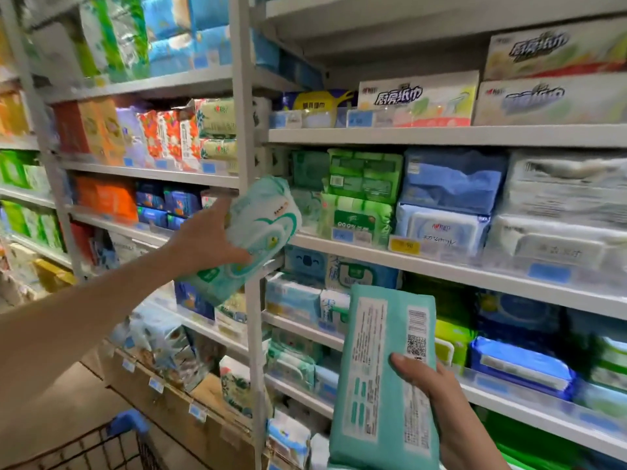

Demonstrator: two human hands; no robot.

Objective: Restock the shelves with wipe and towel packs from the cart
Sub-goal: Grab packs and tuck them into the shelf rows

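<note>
Left hand (210, 239): your thumb and fingers grip a pale green pack (261, 228), raised and tilted in front of the grey post (247, 130), just beside the left end of the middle shelf (441, 266). Right hand (437, 391): your fingers wrap the edge of a teal pack (376, 368), held upright and lower down, its printed back and barcode toward you. Progress, as a judgement: both packs are out of the cart (101, 449), whose wire corner shows at lower left, but neither sits on a shelf yet. Placing them is what is left. The cart's load is out of view, so you cannot tell how much more follows. Surroundings: the middle shelf carries green packs (364, 174), blue packs (451, 178) and white packs (563, 198), stacked two high and close under the board above. Boxes (417, 96) stand one level up, and price tags (403, 245) line the rails. In the way: the post stands right at your left pack, the rows look nearly full, and a free slot is hard to make out.
</note>
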